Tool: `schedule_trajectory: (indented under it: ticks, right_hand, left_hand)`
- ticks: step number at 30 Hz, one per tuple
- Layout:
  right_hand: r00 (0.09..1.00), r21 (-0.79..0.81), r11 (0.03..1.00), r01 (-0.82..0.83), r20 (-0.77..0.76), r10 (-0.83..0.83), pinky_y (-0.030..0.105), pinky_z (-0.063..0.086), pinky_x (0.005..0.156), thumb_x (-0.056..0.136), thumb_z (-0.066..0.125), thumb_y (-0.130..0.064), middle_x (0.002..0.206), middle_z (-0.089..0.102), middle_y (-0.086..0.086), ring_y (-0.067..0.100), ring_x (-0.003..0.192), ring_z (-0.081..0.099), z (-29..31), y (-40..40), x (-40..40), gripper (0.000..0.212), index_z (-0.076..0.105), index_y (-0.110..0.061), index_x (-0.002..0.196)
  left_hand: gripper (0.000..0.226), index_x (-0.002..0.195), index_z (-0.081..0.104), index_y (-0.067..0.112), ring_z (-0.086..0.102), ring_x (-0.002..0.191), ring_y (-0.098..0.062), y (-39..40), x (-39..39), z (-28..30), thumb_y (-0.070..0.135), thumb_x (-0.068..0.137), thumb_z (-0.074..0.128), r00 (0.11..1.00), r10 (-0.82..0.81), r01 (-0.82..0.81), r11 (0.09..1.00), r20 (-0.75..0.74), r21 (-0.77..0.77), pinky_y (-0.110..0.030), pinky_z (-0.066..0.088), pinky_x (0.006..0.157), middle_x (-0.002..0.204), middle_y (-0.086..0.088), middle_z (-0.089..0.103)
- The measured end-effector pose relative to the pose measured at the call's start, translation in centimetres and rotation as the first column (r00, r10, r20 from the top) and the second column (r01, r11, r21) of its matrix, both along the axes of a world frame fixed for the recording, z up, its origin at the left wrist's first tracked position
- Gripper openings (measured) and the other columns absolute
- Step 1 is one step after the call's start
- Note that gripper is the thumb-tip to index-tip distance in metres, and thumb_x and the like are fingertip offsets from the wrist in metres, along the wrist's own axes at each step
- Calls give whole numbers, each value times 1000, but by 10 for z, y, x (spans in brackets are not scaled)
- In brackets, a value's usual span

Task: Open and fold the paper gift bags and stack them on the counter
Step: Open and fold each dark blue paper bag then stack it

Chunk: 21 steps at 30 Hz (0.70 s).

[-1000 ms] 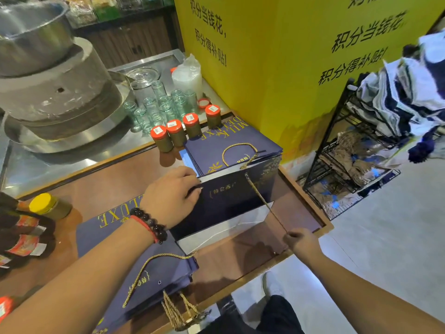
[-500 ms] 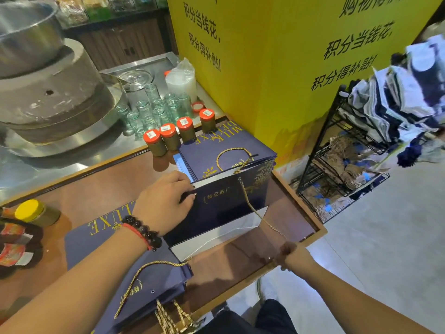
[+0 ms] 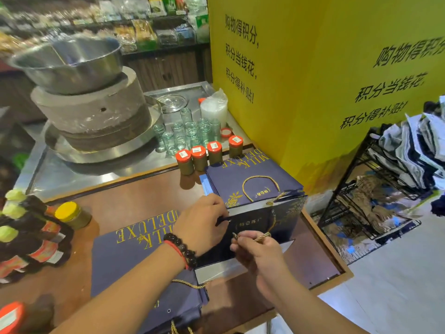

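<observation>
A shop, shown by shelves of packed food (image 3: 144, 32) at the back, a yellow sign (image 3: 313, 80), price-tagged jars (image 3: 198, 157) lined along the counter's (image 3: 134, 203) far edge

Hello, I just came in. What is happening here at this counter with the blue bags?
A person is working on a navy paper gift bag that stands opened on the wooden counter. The left hand grips the bag's upper edge, and the right hand pinches its gold rope handle against the front. A flat stack of folded bags lies behind it, more flat bags lie under the left forearm, and four red-capped jars stand at the counter's far edge.
</observation>
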State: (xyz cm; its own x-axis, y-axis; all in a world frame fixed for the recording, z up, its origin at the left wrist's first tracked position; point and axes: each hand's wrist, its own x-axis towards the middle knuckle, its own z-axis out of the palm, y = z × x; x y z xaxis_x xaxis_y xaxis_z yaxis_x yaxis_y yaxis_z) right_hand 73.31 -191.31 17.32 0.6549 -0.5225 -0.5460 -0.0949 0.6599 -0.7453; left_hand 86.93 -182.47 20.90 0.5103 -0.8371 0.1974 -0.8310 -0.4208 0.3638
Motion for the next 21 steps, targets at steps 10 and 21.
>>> schedule_trajectory:
  ticks: [10,21]
  right_hand:
    - [992,-40,992,117,-44,-119,26,49,59,82,72,2,61,63,2,13,54,56,5,2,13,14,66,-10,84]
    - [991,-145,984,102,-76,-114,21,49,64,84,71,-1,80,71,3,9,69,60,6,3,17,16,75,-13,93]
  left_hand:
    - [6,84,70,19,57,93,-15,1,4,-3,24,83,68,1000,-11,10,998,-5,-61,-32,50,67,101,7,59]
    - [10,88,70,21,55,95,-11,2,0,0,28,86,62,1000,21,-22,999,-11,-41,-22,35,66,107,11,58]
